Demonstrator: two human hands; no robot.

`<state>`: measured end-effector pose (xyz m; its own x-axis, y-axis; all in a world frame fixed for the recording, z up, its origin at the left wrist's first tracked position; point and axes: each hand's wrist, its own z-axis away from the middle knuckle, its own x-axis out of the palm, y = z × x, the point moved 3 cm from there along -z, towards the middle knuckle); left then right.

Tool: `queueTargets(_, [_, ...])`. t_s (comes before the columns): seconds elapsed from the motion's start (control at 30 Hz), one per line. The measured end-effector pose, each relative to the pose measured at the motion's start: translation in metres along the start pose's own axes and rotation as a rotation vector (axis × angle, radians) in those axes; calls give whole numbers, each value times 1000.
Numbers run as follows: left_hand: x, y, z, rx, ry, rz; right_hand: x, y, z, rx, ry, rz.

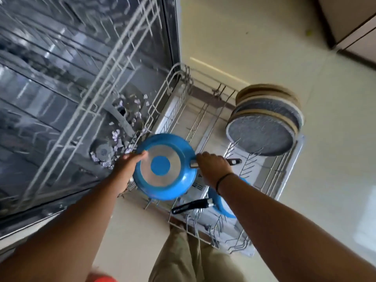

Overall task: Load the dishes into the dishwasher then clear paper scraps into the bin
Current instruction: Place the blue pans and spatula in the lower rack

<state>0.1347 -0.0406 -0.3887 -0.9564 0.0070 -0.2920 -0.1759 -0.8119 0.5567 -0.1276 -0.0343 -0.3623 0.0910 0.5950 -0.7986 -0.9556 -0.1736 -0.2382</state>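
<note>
I hold a blue frying pan [165, 167] bottom side up over the lower dishwasher rack [284, 180]. My left hand [128, 163] grips its rim on the left. My right hand [213, 167] is closed on its black handle on the right. A second blue pan [221, 202] with a black handle lies in the rack just below my right wrist. Several grey and tan plates [264, 127] stand on edge at the rack's far right. Pale paper scraps [126, 117] are scattered on the dishwasher floor, left of the pan.
The upper wire rack [114, 64] is pulled out over the dishwasher tub on the left. Pale floor tiles [335, 139] surround the lower rack. A cabinet base [356, 27] is at the top right. My trouser legs [193, 257] are below the rack.
</note>
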Motion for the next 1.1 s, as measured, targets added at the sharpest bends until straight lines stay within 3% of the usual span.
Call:
queueTargets(0.23, [6, -24, -63, -110, 146, -164, 65, -14, -53, 46, -113, -79])
queueTargets(0.47, [17, -31, -68, -49, 242, -345, 86, -13, -65, 74, -193, -182])
queueTargets(0.63, [29, -46, -63, -23, 241, -627, 86, -1, -70, 82, -215, -128])
queueTargets(0.93, [33, -50, -49, 17, 367, -732, 92, 1, -57, 73, -118, -173])
queueTargets(1.1, [32, -52, -21, 42, 331, -778, 77, 14, -29, 23, -61, -91])
